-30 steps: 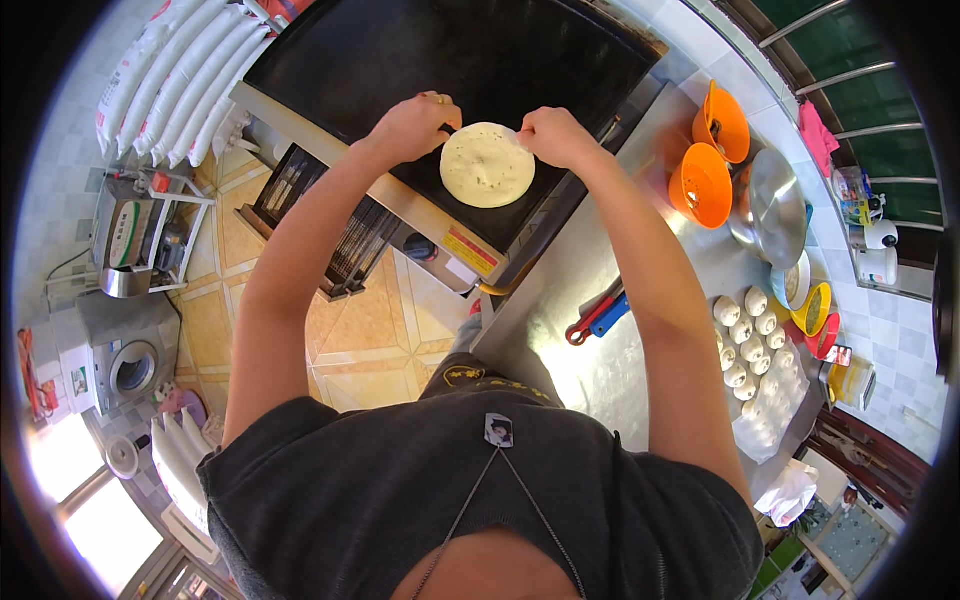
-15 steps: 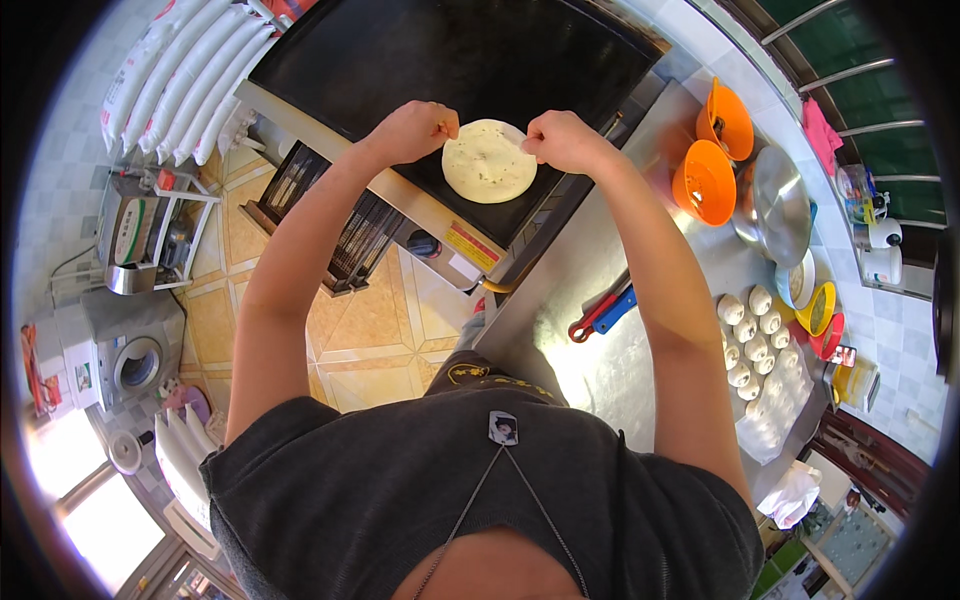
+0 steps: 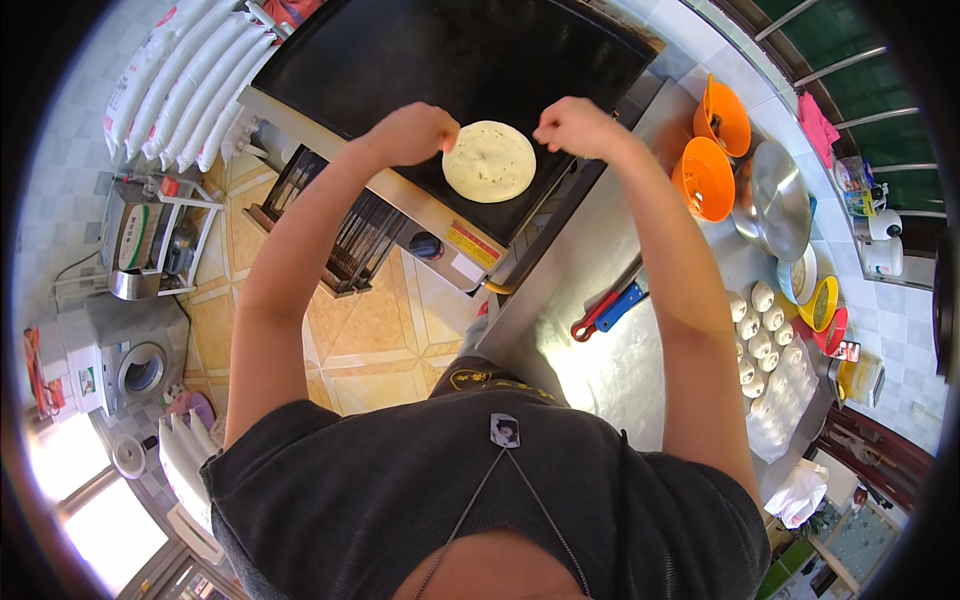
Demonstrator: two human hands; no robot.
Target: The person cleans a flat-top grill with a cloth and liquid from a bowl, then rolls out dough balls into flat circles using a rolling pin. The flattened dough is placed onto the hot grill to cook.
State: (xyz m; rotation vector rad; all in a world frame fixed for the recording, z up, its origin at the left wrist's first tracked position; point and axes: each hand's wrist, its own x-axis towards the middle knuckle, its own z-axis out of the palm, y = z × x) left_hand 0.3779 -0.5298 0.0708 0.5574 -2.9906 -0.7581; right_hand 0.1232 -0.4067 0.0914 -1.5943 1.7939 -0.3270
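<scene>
On the near corner of a black griddle (image 3: pixel 450 60), a pale, round flatbread (image 3: pixel 489 165) lies flat, its face flecked with darker bits; being nearly circular, it offers no clear long axis. To an onlooker in the room, it sits between the person's two hands and slightly closer to the body than either. From the left hand (image 3: pixel 418 133) it lies to the right and nearward; from the right hand (image 3: pixel 580 127), to the left and nearward. The left is the nearer of the two. Left hand: fingers curled, tips at the flatbread's upper-left rim; whether they pinch it, touch it or hang just beside it cannot be told. Right hand: fingertips drawn together, just off the upper-right rim, with dark plate showing between; nothing can be made out in the grasp. Beyond both hands, the griddle's plate extends to its far edge. Off to the right, past the steel worktop's edge (image 3: pixel 600 240), stand two orange bowls (image 3: pixel 712 185).
</scene>
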